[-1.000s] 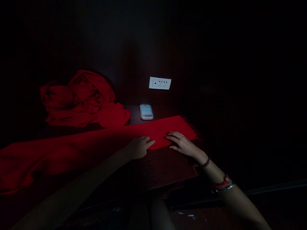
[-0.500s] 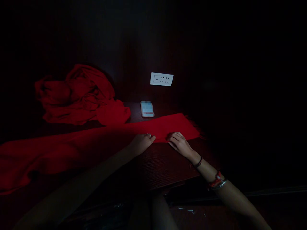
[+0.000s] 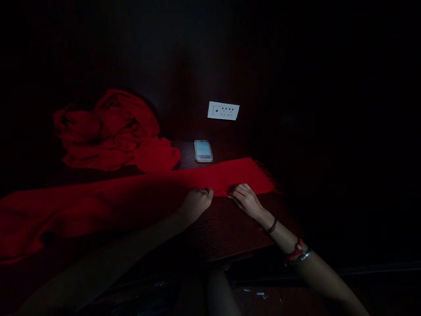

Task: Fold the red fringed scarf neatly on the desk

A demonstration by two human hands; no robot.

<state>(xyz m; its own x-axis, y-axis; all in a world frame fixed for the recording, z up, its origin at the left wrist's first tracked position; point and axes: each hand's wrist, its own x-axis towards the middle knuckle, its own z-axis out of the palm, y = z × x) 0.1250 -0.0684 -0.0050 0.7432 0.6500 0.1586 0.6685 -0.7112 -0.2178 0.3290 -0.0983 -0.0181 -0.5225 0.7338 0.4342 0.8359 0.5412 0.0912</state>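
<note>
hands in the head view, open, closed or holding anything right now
Left hand: closed, apparently pinching the near edge of the long red cloth.
Right hand: fingers curled at the same edge; cannot tell whether it grips.

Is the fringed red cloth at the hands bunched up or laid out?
Laid out: the cloth runs in a long strip across the table, its fringed end beyond the right hand.

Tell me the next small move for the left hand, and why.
Probably slide the left hand leftward along the near edge of the red fringed cloth, while the right hand holds that edge nearer the fringe. Both hands have their fingers curled at the edge, and the cloth looks flatter around them than toward the left, where its near edge is wavy.
</note>
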